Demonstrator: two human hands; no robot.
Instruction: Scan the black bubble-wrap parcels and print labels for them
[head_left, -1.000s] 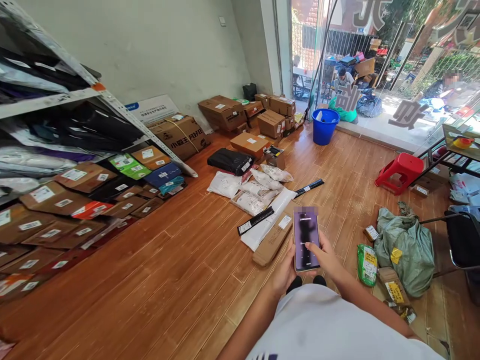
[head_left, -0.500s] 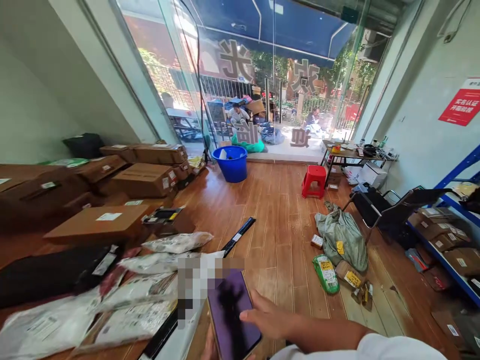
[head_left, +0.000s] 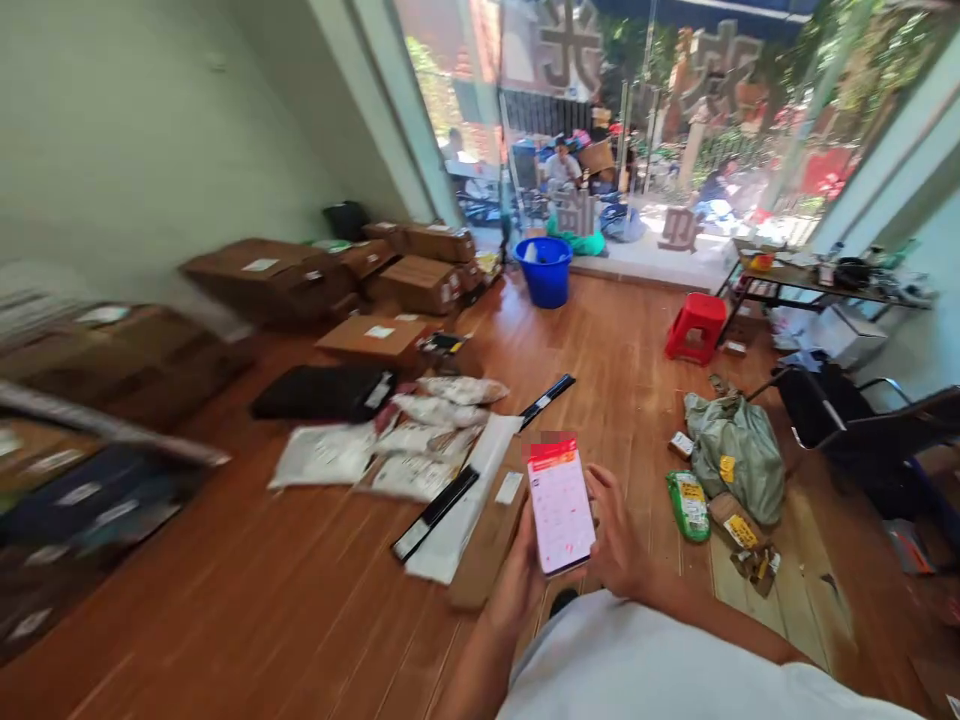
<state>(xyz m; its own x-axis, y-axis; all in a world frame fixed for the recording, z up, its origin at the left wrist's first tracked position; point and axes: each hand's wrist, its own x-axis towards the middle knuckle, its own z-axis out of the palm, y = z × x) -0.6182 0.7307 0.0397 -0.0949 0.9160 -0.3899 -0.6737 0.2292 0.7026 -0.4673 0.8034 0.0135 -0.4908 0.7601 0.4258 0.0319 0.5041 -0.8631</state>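
I hold a smartphone (head_left: pixel 560 508) upright in front of me, its screen lit white and red. My left hand (head_left: pixel 519 580) grips it from below and behind. My right hand (head_left: pixel 619 540) rests against the phone's right edge, fingers curled beside it. On the wooden floor just beyond the phone lie a long flat cardboard parcel (head_left: pixel 491 535), a white parcel (head_left: pixel 465 500) and a black tube (head_left: pixel 433 512). My white shirt fills the bottom of the view.
Soft bagged parcels (head_left: pixel 420 440) and cardboard boxes (head_left: pixel 375 340) cover the floor to the left. A green sack (head_left: pixel 739 455) and small packets lie to the right. A blue bucket (head_left: pixel 546 270), red stool (head_left: pixel 696 325), black chair (head_left: pixel 862 425) and table stand near the glass front; people sit outside.
The phone screen has gone from dark purple to a bright white and red page. My view swung from the glass front back down and left; my right hand now sits beside the phone.
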